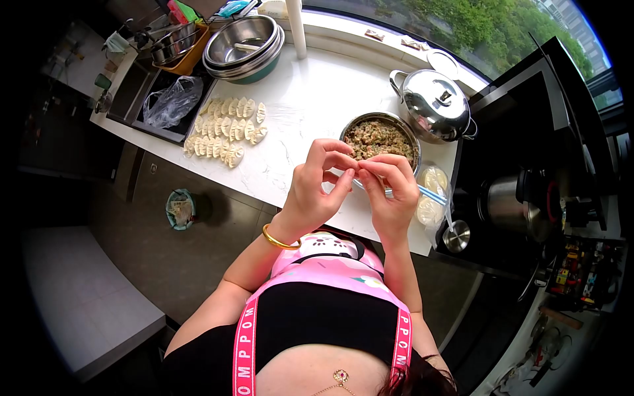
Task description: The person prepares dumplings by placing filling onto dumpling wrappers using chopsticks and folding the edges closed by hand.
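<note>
My left hand (318, 187) and my right hand (389, 191) meet at the fingertips over the near edge of a steel bowl of minced filling (378, 137). Fingers of both hands are pinched together; whatever lies between them is too small or hidden to make out. Blue chopsticks (432, 194) stick out to the right from behind my right hand. Beside them, round pale wrappers (430, 210) lie in clear plastic. Rows of folded dumplings (224, 127) rest on the white counter (297, 92) to the left.
A lidded steel pot (436, 105) stands behind the filling bowl. Stacked metal bowls (243, 49) are at the back left, near a sink with a plastic bag (173, 102). On the right, another pot (505, 200) sits on the black stove. A small bin (180, 210) stands on the floor.
</note>
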`<state>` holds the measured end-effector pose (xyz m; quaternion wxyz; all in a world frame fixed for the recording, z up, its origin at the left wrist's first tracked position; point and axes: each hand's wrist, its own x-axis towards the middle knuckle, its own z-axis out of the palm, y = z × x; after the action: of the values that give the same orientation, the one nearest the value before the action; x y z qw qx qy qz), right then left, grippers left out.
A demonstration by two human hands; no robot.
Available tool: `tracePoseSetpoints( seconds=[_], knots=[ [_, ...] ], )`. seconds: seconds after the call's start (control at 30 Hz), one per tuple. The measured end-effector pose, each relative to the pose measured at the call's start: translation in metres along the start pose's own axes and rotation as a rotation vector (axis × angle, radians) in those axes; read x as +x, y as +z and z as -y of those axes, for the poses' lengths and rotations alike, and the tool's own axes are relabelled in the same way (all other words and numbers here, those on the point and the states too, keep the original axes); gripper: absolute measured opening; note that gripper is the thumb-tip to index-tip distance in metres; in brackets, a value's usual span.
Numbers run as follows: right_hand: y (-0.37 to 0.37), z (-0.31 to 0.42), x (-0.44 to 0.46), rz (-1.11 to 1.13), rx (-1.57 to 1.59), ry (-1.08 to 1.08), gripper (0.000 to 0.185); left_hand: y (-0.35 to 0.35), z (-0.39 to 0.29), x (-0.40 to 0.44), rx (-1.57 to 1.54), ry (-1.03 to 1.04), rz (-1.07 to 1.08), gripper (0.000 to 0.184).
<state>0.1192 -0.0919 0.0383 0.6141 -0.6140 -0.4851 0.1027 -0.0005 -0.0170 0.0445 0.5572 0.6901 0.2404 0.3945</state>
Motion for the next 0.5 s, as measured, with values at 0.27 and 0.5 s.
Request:
tracePoseSetpoints(
  seconds=[0.27,0.5],
  knots=[
    [0.001,-0.001,-0.004,0.004,-0.002,0.030,0.007,-0.005,0.001,-0.005,-0.076,-0.171,0.076,0.035],
    [0.006,0.000,-0.008,0.014,0.021,-0.013,0.005,-0.007,0.015,-0.013,-0.328,-0.366,0.386,0.055]
  ],
)
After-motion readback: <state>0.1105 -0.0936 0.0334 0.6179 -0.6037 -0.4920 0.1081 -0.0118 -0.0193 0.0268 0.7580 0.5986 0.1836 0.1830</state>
